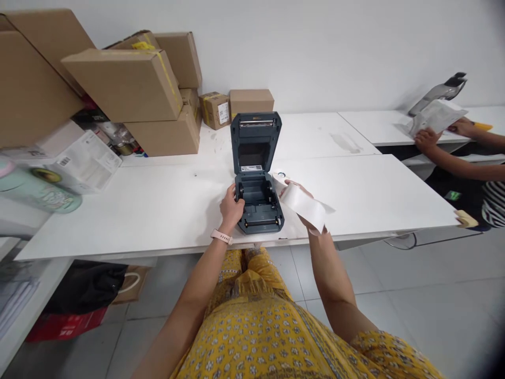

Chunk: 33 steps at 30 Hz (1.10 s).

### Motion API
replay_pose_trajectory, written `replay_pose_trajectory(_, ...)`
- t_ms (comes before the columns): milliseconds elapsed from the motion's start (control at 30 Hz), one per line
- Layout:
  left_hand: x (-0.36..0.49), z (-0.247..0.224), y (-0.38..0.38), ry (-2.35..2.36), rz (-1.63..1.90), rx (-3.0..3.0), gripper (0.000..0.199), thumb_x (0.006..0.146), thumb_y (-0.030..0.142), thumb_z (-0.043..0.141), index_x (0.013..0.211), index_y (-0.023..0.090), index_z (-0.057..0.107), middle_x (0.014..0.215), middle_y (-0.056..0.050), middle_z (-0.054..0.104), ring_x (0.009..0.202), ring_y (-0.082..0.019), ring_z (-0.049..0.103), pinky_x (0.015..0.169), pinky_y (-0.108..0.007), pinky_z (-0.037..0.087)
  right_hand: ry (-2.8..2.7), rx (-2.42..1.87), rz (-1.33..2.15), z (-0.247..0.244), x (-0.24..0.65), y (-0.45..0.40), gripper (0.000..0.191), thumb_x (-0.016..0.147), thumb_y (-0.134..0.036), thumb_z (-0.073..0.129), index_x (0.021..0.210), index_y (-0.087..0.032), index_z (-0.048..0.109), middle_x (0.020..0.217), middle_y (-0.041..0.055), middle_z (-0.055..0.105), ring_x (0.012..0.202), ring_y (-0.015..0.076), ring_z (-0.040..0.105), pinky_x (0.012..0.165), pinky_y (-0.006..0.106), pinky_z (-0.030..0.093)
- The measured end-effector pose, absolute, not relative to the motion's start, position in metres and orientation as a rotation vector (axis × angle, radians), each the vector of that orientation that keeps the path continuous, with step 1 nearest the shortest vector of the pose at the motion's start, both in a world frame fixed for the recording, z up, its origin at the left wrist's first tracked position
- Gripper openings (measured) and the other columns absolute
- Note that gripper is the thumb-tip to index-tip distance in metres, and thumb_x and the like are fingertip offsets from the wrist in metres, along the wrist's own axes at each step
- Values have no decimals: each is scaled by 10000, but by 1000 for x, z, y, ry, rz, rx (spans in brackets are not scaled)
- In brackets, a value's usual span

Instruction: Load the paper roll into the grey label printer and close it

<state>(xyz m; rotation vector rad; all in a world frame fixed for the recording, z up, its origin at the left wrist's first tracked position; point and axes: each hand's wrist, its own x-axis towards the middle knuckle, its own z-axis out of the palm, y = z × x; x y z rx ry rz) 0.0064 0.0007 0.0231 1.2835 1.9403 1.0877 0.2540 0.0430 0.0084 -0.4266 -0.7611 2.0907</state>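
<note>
A dark grey label printer (260,225) stands on the white table with its lid tilted back, so its inner bay shows. My left hand (231,208) grips the printer's left side, thumb over the inner edge. To the right of the printer, my right hand (302,192) holds a white label roll (303,204) with a loose strip hanging toward the table's front edge. Part of the right hand is hidden behind the roll. Just behind that hand lies another white roll (279,178) with a bluish core, partly covered.
Cardboard boxes (158,137) are stacked at the back left, beside a white box (84,160) and a mint-green bottle (43,192). Two smaller cartons (252,100) stand against the wall. At the right, a co-worker's hands (428,141) hold a white package (437,115) near a grey bottle (434,95).
</note>
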Motion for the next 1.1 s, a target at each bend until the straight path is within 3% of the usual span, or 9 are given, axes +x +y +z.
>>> replay_pose_trajectory(67, 6, 23, 1, 1939, 1092, 1294, 714, 817, 104, 616, 1518, 220, 539, 1398, -93, 739, 1325, -288, 678, 1144, -426, 467, -1117, -552, 1851, 33, 244, 41, 380, 855, -310, 774, 1230, -244, 781, 1210, 39, 793, 1128, 230, 736, 849, 329, 616)
replay_pose_trajectory(133, 7, 24, 0, 1941, 1092, 1301, 710, 821, 99, 608, 1519, 206, 538, 1402, -103, 735, 1306, -296, 689, 1135, -436, 467, -1744, -770, 1351, 55, 224, 45, 470, 805, -277, 841, 1269, -267, 768, 1331, 64, 767, 1195, 260, 703, 1025, 387, 569)
replay_pose_trajectory(233, 8, 25, 0, 1950, 1084, 1288, 709, 815, 97, 610, 1513, 211, 547, 1384, -103, 746, 1257, -306, 712, 1105, -438, 480, -2492, -1086, 498, 75, 189, 57, 438, 878, -264, 774, 1312, -206, 744, 1251, 142, 794, 1166, 329, 723, 1107, 482, 479)
replay_pose_trajectory(333, 8, 25, 0, 1951, 1084, 1267, 714, 795, 107, 634, 1494, 238, 567, 1352, -94, 762, 1208, -322, 728, 1079, -456, 489, -2828, -1261, 127, 76, 162, 70, 438, 895, -244, 756, 1325, -162, 733, 1161, 173, 815, 1143, 347, 737, 1077, 442, 453)
replay_pose_trajectory(567, 6, 9, 5, 1849, 1217, 1222, 730, 756, 115, 659, 1470, 243, 581, 1355, -99, 749, 1271, -340, 684, 1121, -484, 472, -3047, -1215, 82, 66, 154, 76, 296, 993, -287, 602, 1142, -158, 824, 1064, 178, 833, 1016, 307, 767, 1023, 402, 410)
replay_pose_trajectory(733, 5, -13, 16, 1589, 1363, 1126, 719, 742, 115, 623, 1453, 190, 551, 1416, -124, 690, 1304, -295, 655, 1138, -446, 490, -3056, -1114, 126, 67, 160, 75, 300, 973, -268, 630, 1196, -178, 809, 1164, 155, 821, 1159, 295, 720, 1102, 386, 370)
replay_pose_trajectory(933, 4, -21, 20, 1496, 1410, 1082, 700, 712, 148, 670, 1403, 200, 573, 1411, -117, 677, 1310, -296, 643, 1152, -446, 489, -2872, -895, 367, 59, 177, 64, 323, 1034, -199, 519, 1176, -175, 808, 1256, 126, 804, 1223, 279, 717, 1242, 461, 340)
replay_pose_trajectory(1100, 5, -16, 18, 1554, 1373, 1093, 697, 712, 158, 657, 1404, 165, 571, 1412, -142, 673, 1288, -303, 651, 1134, -438, 496, -2667, -755, 478, 41, 195, 31, 367, 1070, -226, 461, 1252, -162, 774, 1296, 128, 790, 1226, 275, 737, 1189, 481, 474)
